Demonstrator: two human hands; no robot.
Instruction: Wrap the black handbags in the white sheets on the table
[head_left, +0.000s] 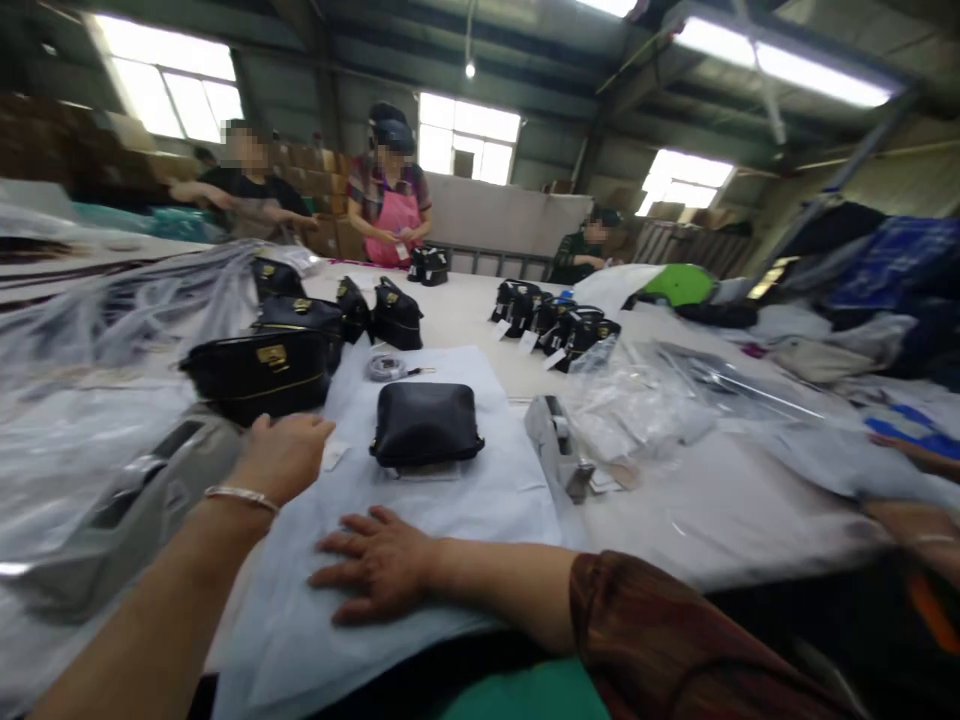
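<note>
My right hand (375,565) lies flat, fingers spread, on a white wrapping sheet (480,500) spread over the table. A small black pouch (426,422) rests in the middle of that sheet, just beyond this hand. My left hand (281,455), with a silver bangle on the wrist, reaches forward to the sheet's left edge. It sits right below a black bag with a gold emblem (262,372). Its fingers curl away from me and are hidden, so I cannot see whether it grips anything.
A grey tape dispenser (135,500) sits at the left and another (559,445) right of the sheet. More black bags (555,325) and clear plastic bags (645,405) cover the table. Three people work at the far side. Another person's hand (919,455) shows at the right.
</note>
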